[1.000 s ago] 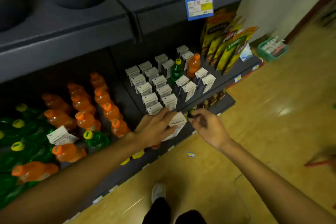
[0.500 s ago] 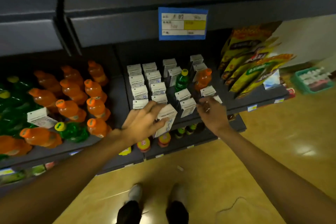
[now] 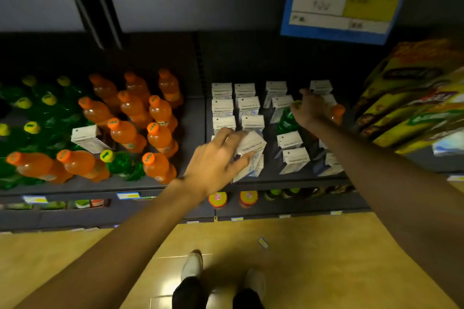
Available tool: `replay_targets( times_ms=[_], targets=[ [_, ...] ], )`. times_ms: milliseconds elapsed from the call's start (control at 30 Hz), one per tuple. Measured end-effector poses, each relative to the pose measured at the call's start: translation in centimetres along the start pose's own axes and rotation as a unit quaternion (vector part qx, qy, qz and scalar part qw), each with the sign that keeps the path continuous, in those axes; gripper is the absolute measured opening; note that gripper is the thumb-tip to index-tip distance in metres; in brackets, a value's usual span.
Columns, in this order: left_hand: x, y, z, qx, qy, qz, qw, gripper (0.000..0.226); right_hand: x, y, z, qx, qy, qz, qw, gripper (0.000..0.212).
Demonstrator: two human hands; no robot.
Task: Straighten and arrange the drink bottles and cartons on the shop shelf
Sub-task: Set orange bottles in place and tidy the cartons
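left hand (image 3: 216, 158) gripping a tilted white carton (image 3: 251, 148) at the front of the carton rows on the shelf (image 3: 190, 183), fingers curled over its top, thumb on the near side. right hand (image 3: 307, 110) reaching deeper, just right of that carton and further back, fingers loosely spread and gripping nothing, hovering over the green bottle (image 3: 286, 120) standing among the cartons; whether touching its yellow cap, cannot tell. orange bottle (image 3: 336, 113) just right of the right hand, partly hidden behind the wrist. upright cartons (image 3: 222, 106) in rows behind the tilted carton, more cartons (image 3: 293, 158) to its right at the front. left of the tilted carton, past a divider: orange bottles (image 3: 160, 113) upright in ranks, green bottles (image 3: 47, 108) further left. stray carton (image 3: 86, 137) lying tilted among those bottles, one green bottle (image 3: 120, 163) lying among the orange ones at the front. snack bags (image 3: 411, 98) far right of the carton. blue price tag (image 3: 344, 0) above on the upper shelf edge.
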State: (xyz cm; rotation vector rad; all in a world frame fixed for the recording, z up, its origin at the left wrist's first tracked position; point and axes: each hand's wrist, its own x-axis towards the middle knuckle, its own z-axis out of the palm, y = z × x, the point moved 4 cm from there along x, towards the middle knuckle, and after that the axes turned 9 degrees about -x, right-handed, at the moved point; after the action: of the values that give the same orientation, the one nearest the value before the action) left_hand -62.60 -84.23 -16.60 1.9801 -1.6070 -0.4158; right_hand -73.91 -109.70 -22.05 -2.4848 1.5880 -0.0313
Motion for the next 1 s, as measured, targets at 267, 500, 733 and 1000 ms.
replay_targets(
  times_ms=[267,500,733,1000],
  targets=[
    [0.3,-0.5,-0.4,-0.004,-0.004,0.010,1.000,0.053,1.2,0.6,2.1,-0.034,-0.035,-0.008,0.999,0.031],
    [0.5,-0.3,-0.3,-0.007,0.000,0.014,1.000,0.049,0.2,0.8,2.2,-0.046,0.004,-0.046,0.998,0.034],
    [0.8,-0.3,-0.5,-0.026,0.000,0.023,0.999,0.048,-0.5,2.4,1.3,-0.044,0.025,-0.030,0.998,0.028],
    [3.9,0.8,-1.4,-0.034,0.007,0.028,0.999,0.050,-4.2,3.5,-5.1,0.009,0.192,-0.096,0.977,0.034]
  ],
)
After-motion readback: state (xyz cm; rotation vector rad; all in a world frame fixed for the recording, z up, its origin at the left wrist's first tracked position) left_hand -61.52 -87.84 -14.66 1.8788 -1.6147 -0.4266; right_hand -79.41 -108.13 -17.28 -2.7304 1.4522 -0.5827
